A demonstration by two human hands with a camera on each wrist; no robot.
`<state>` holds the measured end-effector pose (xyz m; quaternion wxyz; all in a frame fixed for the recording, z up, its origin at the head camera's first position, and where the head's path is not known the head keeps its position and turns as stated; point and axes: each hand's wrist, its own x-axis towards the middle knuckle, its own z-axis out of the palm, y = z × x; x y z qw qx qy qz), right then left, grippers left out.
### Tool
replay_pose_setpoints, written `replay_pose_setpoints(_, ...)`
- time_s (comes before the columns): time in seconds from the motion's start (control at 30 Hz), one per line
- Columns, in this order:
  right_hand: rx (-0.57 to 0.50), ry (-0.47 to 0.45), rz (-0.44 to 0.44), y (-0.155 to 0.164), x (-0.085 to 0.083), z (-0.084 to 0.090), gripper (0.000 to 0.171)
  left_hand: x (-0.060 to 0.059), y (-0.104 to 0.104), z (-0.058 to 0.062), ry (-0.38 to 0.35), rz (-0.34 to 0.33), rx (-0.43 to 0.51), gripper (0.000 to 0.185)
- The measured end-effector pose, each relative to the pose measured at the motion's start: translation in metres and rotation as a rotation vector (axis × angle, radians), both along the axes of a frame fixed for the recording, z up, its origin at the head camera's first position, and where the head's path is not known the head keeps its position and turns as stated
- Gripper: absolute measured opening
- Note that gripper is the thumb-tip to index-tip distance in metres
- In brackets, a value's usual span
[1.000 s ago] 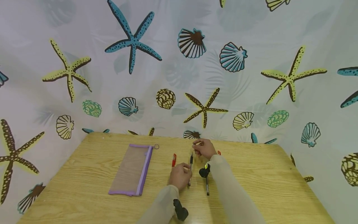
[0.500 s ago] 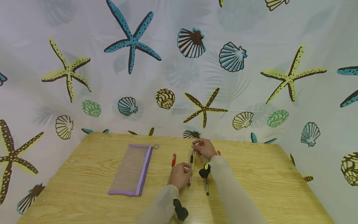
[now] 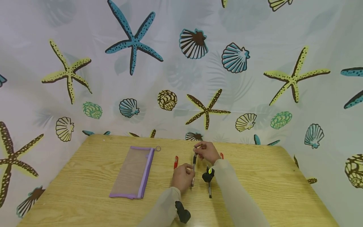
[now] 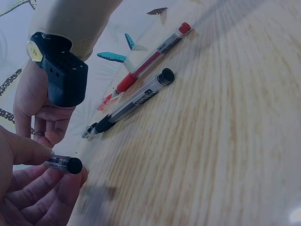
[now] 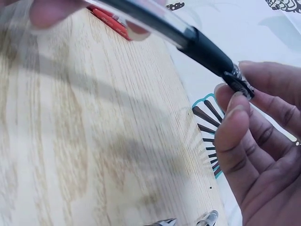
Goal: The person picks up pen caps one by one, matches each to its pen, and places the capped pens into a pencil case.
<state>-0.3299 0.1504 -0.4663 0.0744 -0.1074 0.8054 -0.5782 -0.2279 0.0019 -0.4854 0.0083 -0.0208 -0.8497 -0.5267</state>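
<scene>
My left hand pinches a clear-barrelled black gel pen between thumb and fingers, its tip end pointing away from me. In the left wrist view the black end plug pokes out past those fingers. At the far end of the pen, my right hand pinches a clear cap with a black clip. The right wrist view has this cap at the pen's tip, just beyond the black rubber grip. The pen is held above the wooden table.
A second black pen and a red pen lie right of the hands. Another red pen lies beyond the left hand. A purple-edged mesh zip pouch lies at left. A patterned cloth hangs behind the table.
The gap between pen and cap has closed: the pen in my left hand has moved slightly away from me, and its tip now meets the cap in my right hand.
</scene>
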Motion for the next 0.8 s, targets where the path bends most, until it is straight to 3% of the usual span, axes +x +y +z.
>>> replay_pose_setpoints(0.8, -0.041, -0.009, 0.011, -0.001, 0.011, 0.003, 0.028, -0.001, 0.005, 0.002, -0.035, 0.003, 0.060, 0.022)
